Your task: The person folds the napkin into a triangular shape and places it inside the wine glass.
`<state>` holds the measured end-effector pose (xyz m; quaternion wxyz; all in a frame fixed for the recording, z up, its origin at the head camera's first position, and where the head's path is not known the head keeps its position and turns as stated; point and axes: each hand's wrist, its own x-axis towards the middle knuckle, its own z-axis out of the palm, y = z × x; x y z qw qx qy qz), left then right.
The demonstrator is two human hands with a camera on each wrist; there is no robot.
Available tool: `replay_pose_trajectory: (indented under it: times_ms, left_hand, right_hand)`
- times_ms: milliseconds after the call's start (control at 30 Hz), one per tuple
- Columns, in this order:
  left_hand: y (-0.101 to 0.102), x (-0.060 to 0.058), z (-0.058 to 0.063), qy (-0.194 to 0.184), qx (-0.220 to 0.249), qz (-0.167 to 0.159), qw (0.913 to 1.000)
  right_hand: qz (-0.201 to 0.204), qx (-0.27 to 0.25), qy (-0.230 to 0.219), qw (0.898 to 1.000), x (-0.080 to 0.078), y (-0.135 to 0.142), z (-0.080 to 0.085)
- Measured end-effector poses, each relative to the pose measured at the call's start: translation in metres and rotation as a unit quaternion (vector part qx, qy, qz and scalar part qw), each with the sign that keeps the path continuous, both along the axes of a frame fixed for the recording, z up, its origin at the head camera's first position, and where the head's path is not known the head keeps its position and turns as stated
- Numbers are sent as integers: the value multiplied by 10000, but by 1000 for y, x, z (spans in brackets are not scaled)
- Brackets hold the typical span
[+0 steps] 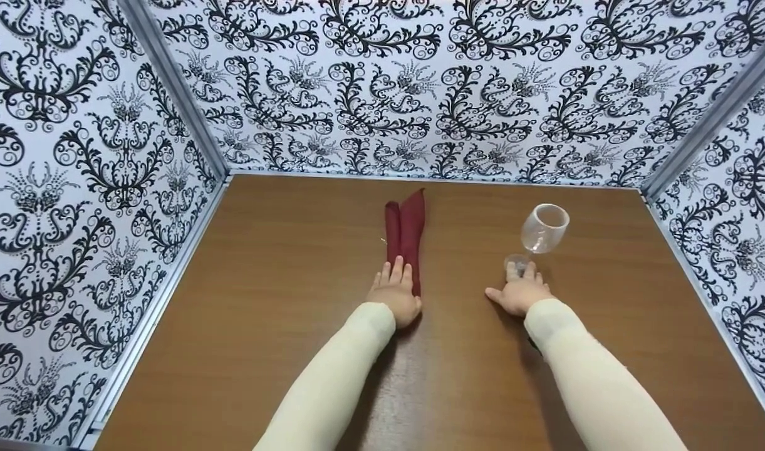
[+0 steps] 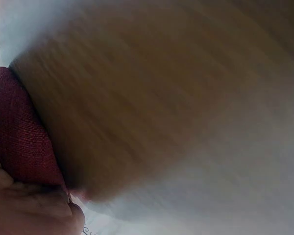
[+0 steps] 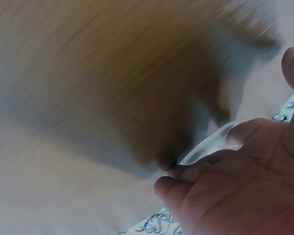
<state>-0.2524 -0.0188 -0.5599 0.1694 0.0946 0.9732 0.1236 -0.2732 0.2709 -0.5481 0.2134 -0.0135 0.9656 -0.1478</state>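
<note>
A folded dark red cloth napkin (image 1: pixel 411 228) lies lengthwise on the table, its pointed end toward the back wall. My left hand (image 1: pixel 395 294) rests on the near part of it with the fingers straight and pointing forward. In the left wrist view the napkin's woven edge (image 2: pixel 22 132) shows beside the hand. To the right stands a clear stemmed wine glass (image 1: pixel 543 232). My right hand (image 1: pixel 521 294) has its fingers stretched out over the glass's base, thumb spread to the side. The right wrist view shows the fingers at the rim of the base (image 3: pixel 208 144).
The brown wooden table (image 1: pixel 244 326) is enclosed by a back wall (image 1: pixel 395 94) and side walls with a black-and-white scroll pattern. Grey metal posts (image 1: pixel 175 81) stand at the back corners. The glass is nearer the right wall than the napkin.
</note>
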Motion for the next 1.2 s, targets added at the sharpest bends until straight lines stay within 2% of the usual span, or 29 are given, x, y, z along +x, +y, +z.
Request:
replay_pose_trajectory:
  times_ms: [200, 433, 767, 1200]
  left_hand:
    - [-4, 3, 5, 53, 11, 15, 10000]
    - [-8, 1, 3, 11, -33, -22, 10000]
    - [-10, -4, -7, 100, 76, 82, 9999]
    - [-9, -4, -4, 35, -14, 107, 9999]
  right_hand:
    - [81, 56, -88, 9999, 3, -25, 6]
    - [211, 36, -150, 9997, 3, -48, 6]
    - [419, 102, 116, 9990, 3, -71, 3]
    - [701, 246, 542, 9958, 9, -94, 1]
